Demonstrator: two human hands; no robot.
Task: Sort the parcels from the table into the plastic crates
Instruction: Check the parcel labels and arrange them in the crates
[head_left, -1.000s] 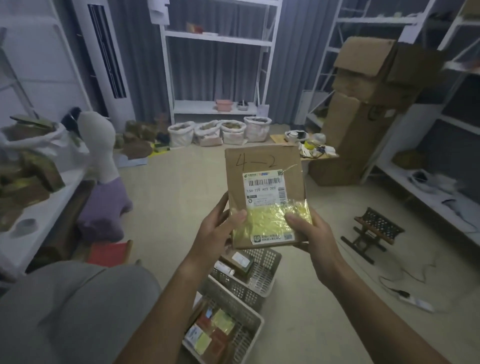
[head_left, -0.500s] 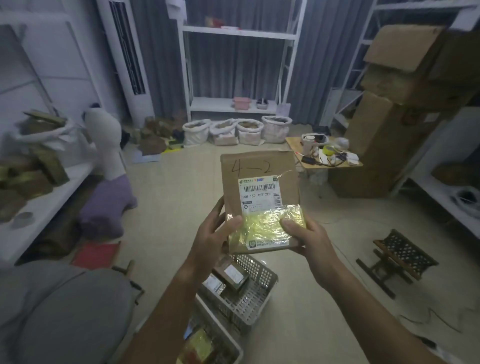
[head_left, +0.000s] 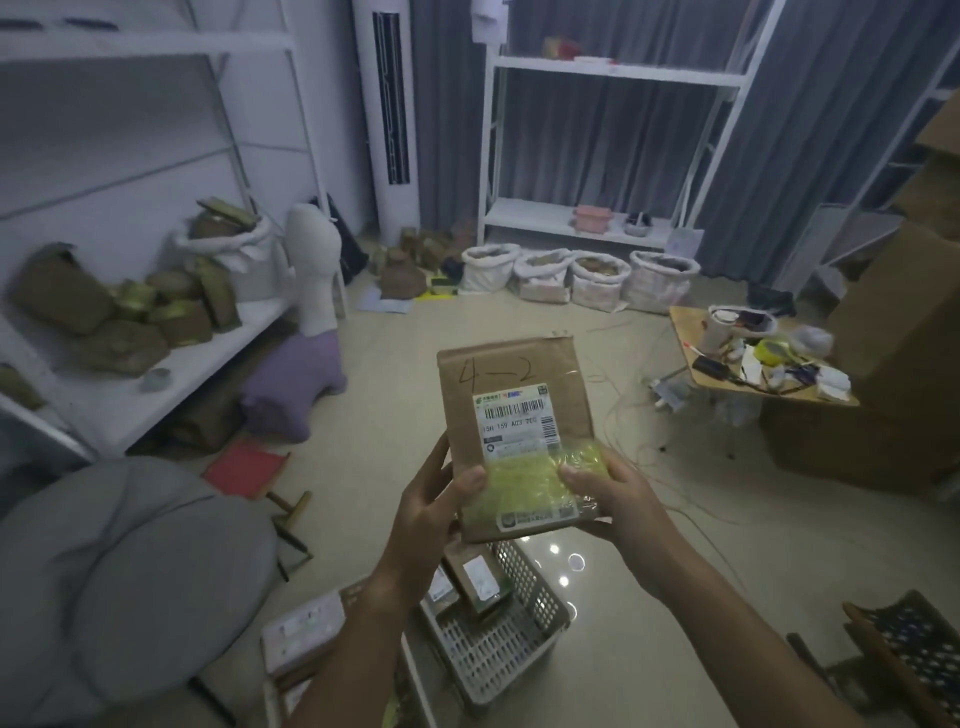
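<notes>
Both hands (head_left: 524, 506) on brown parcel (head_left: 514, 415) — handwritten "4—2".

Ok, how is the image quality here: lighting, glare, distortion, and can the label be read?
Head view: dim, bluish room light; wide-angle bending bows the shelf posts at the edges. Lamp glare spots the floor beside the crate. The parcel, held by the left hand and right hand, shows a legible "4-2"; the small label print is soft.
</notes>
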